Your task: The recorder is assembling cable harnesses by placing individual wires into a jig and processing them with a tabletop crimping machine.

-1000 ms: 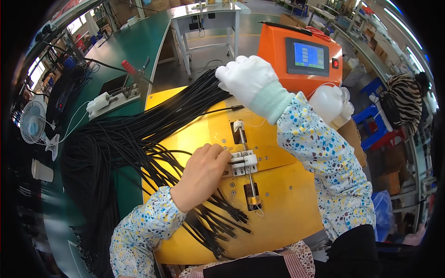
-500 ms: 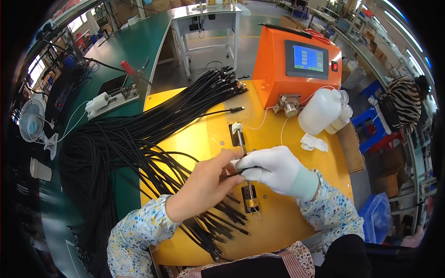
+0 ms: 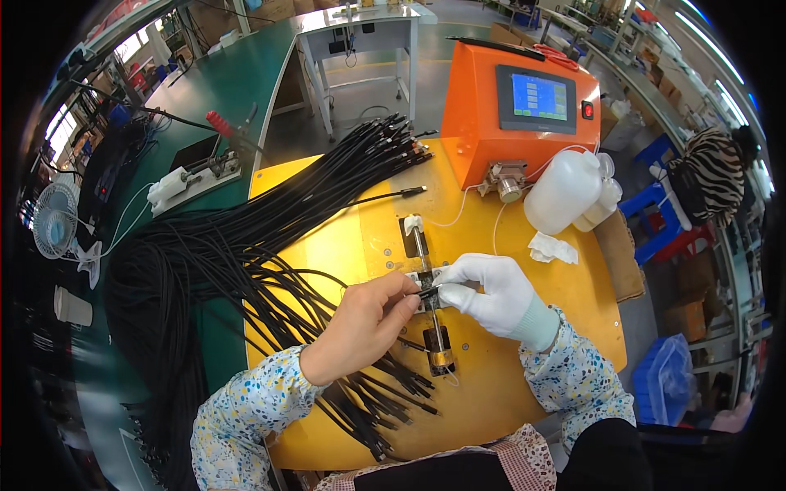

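Over the yellow work board (image 3: 524, 352), my bare left hand (image 3: 364, 319) pinches a black cable (image 3: 427, 292) close to its end connector. My right hand (image 3: 495, 299), in a white glove, has thumb and forefinger closed at the tip of that same connector. Both hands meet just above a slim metal rod fixture (image 3: 422, 250), which hides partly behind the fingers. A white wad (image 3: 413, 222) sits on the rod's far end, and a brass-coloured piece (image 3: 441, 358) is at its near end.
A big bundle of black cables (image 3: 205, 245) spreads over the left side. At the back right stands an orange machine (image 3: 471, 106) with a screen, beside a white plastic bottle (image 3: 563, 192) and a crumpled tissue (image 3: 553, 248). A toggle clamp (image 3: 221, 164) lies on the green table (image 3: 205, 90).
My fingertips have drawn slightly apart, so the connector now shows between them. The right hand's fingers have uncurled somewhat. The whole view has shifted a little.
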`<move>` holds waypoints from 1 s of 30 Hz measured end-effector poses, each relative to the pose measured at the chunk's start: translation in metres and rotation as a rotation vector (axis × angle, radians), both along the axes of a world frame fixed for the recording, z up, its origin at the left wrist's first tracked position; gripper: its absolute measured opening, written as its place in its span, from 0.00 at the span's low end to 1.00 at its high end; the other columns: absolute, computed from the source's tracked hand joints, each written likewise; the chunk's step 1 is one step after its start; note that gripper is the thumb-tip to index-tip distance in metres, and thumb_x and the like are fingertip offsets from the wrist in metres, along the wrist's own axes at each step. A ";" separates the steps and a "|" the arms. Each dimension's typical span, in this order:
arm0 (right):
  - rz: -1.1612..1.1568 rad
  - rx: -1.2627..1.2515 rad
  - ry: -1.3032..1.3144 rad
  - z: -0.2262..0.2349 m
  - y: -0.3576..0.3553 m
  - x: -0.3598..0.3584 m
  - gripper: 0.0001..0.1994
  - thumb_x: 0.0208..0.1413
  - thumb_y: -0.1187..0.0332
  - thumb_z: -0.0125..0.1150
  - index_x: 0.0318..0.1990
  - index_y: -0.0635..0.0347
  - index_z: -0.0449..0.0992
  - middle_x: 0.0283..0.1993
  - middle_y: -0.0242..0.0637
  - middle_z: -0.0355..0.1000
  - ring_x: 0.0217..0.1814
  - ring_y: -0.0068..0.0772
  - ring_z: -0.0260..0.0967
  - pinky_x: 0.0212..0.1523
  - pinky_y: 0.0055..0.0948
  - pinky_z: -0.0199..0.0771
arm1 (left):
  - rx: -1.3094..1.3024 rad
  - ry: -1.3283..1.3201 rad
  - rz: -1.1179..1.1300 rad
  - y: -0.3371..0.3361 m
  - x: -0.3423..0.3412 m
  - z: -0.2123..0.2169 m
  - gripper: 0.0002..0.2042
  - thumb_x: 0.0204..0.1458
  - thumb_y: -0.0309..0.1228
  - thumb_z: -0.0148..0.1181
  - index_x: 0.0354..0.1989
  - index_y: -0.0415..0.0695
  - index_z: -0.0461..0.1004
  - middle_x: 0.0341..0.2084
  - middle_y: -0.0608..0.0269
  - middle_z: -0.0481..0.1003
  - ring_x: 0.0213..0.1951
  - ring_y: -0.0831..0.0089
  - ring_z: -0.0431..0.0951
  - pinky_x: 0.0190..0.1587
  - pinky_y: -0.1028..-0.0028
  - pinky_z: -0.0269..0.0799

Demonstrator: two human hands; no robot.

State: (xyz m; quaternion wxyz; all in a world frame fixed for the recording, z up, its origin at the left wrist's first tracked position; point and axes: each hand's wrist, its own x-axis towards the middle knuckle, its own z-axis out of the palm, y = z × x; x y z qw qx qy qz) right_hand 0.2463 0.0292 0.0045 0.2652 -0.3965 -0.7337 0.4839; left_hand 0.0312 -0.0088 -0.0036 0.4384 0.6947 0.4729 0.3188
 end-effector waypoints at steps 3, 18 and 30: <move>-0.042 -0.032 -0.006 -0.003 0.003 0.000 0.07 0.53 0.72 0.60 0.37 0.65 0.77 0.33 0.42 0.74 0.34 0.35 0.73 0.38 0.29 0.72 | 0.053 0.016 0.050 0.001 0.001 -0.002 0.06 0.56 0.23 0.56 0.39 0.34 0.72 0.23 0.62 0.74 0.25 0.79 0.70 0.30 0.77 0.68; 0.019 0.853 -0.841 0.012 0.080 -0.025 0.05 0.51 0.69 0.58 0.31 0.56 0.80 0.31 0.38 0.75 0.36 0.41 0.74 0.37 0.36 0.72 | 0.721 0.804 -0.167 -0.001 -0.006 -0.015 0.23 0.44 0.21 0.54 0.52 0.32 0.69 0.31 0.60 0.67 0.32 0.66 0.71 0.35 0.71 0.71; 0.215 0.908 -1.223 -0.001 0.148 -0.089 0.08 0.50 0.72 0.56 0.36 0.58 0.80 0.37 0.39 0.77 0.43 0.41 0.76 0.42 0.35 0.77 | 0.430 0.751 -0.367 -0.002 -0.015 0.010 0.43 0.33 0.37 0.74 0.60 0.32 0.61 0.39 0.54 0.67 0.40 0.60 0.70 0.45 0.69 0.69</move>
